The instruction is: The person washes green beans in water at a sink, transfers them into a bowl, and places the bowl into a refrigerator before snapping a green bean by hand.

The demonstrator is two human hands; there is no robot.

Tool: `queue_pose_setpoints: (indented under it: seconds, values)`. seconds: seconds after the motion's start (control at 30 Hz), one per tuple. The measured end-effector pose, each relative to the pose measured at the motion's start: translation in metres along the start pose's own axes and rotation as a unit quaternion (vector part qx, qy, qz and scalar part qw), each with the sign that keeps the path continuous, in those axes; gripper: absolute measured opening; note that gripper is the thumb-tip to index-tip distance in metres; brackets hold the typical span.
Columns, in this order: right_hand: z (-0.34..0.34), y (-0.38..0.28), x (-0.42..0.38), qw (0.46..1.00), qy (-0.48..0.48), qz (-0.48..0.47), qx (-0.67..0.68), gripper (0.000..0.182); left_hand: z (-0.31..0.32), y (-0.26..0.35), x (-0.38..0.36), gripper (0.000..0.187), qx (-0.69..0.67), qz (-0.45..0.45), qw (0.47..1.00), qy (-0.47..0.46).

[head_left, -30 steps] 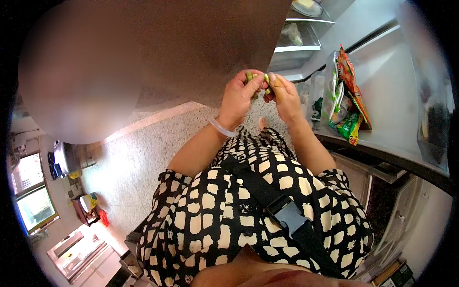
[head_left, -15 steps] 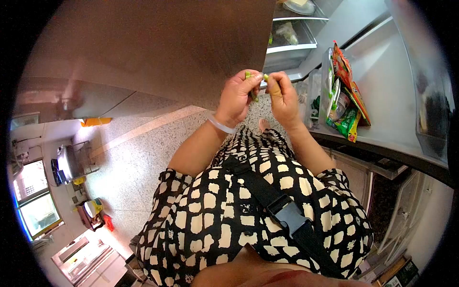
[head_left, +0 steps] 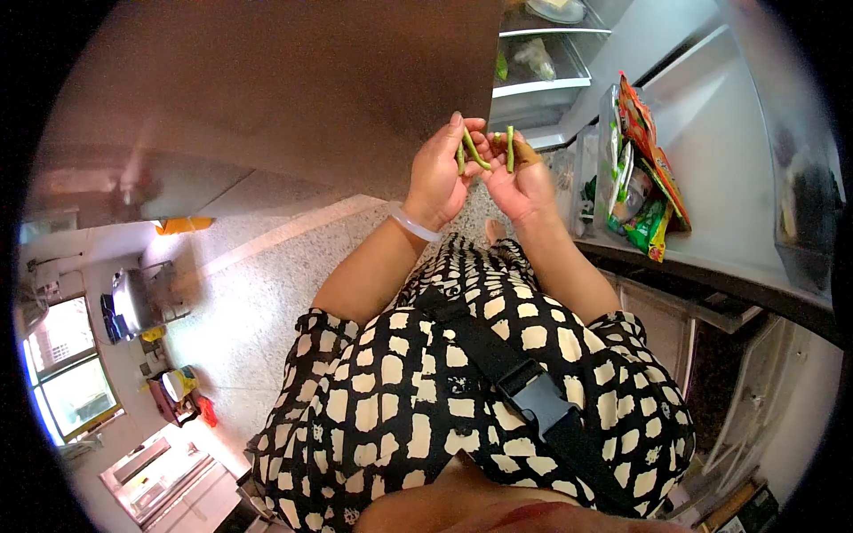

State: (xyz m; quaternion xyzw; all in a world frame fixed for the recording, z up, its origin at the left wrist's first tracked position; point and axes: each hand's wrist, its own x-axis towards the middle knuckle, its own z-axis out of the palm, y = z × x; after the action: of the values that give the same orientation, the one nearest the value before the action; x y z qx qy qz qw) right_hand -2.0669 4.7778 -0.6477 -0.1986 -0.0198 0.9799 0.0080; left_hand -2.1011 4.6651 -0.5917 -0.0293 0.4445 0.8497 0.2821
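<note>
My left hand (head_left: pixel 437 173), with a pale bangle (head_left: pixel 413 222) at its wrist, is cupped around green bean pieces (head_left: pixel 473 149), its thumb pointing up. Beside it my right hand (head_left: pixel 522 185) is turned palm up, with one short green piece (head_left: pixel 510 149) lying upright across its curled fingers. The fingertips of both hands come close together in front of an open fridge. How firmly the fingers press on the pieces is hard to see.
Fridge shelves (head_left: pixel 544 87) hold bagged food (head_left: pixel 536 59) at the top. The open door (head_left: pixel 729 160) at the right carries colourful packets (head_left: pixel 653 169). A large brown panel (head_left: pixel 267 80) fills the upper left. Speckled floor (head_left: pixel 258 293) lies below; a window (head_left: pixel 75 391) is far left.
My hands have turned palm up and opened somewhat. The green pieces, earlier mostly hidden between pinched fingers, now show apart, one of them on my right hand.
</note>
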Motion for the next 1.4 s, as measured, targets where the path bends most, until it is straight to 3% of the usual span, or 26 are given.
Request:
queue_pose_setpoints:
  seconds: [0.17,0.37,0.47,0.67,0.77,0.87,0.97,1.07,1.17,1.4]
  values:
    - [0.003,0.005,-0.004,1.0,0.027,-0.014,0.003,0.021,-0.001,-0.012,0.003,0.031,0.055,0.033,0.997,0.038]
    - [-0.009,0.01,0.002,0.999,-0.019,-0.001,0.036,0.02,-0.003,-0.021,0.005,0.033,0.08,0.069,0.994,0.032]
    - [-0.002,0.013,0.002,0.999,0.018,-0.02,0.041,0.021,0.003,-0.027,0.002,0.035,0.12,0.101,0.987,0.033]
    - [-0.01,0.018,0.011,0.998,0.005,-0.038,0.053,0.019,-0.002,-0.04,0.005,0.039,0.084,0.11,0.99,0.017]
    - [-0.007,0.015,0.01,0.997,-0.014,-0.034,0.062,0.016,-0.013,-0.038,0.009,0.038,0.33,0.169,0.929,0.008]
    - [-0.004,0.015,0.01,0.996,-0.041,-0.035,0.067,0.015,-0.002,-0.029,0.001,0.036,0.43,0.231,0.873,0.017]
    - [-0.013,0.016,0.027,0.998,0.013,-0.037,0.058,0.015,-0.009,-0.028,0.006,0.034,0.552,0.327,0.767,0.023]
    - [-0.004,0.017,0.023,0.995,-0.014,-0.043,0.09,0.015,-0.008,-0.025,0.005,0.028,0.556,0.351,0.753,0.024]
    - [0.009,0.018,0.011,0.995,-0.014,-0.057,0.078,0.013,-0.017,-0.028,0.012,0.028,0.488,0.317,0.812,0.042]
    - [0.008,0.023,0.011,0.995,-0.084,-0.056,-0.007,0.018,-0.015,-0.023,0.013,0.019,0.409,0.297,0.861,0.056]
